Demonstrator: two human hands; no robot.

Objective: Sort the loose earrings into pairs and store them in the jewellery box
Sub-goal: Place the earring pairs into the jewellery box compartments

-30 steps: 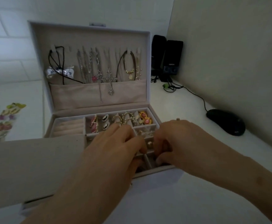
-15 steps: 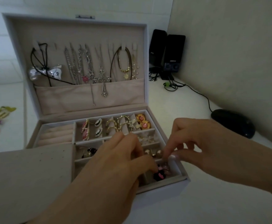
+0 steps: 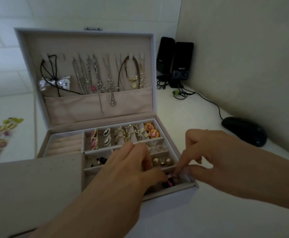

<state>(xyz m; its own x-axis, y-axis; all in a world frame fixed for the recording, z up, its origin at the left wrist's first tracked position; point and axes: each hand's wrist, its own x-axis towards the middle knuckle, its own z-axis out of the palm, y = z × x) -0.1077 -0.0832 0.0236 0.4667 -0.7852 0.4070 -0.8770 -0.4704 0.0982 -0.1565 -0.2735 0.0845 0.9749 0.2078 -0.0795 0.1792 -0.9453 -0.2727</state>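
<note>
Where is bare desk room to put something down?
Free: the desk between the jewellery box and the mouse, and the desk in front of the box. Crowded: the near right compartment, where left hand and right hand meet over a black-and-pink earring.

Jewellery box (image 3: pixel 171 192) lining matt velvety cloth; earrings (image 3: pixel 151 131) shiny gold metal; mouse (image 3: pixel 244 130) glossy blk plastic.

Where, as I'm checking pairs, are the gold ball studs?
Head view: the gold ball studs lie in the jewellery box, right column, between the left hand and right hand.
</note>
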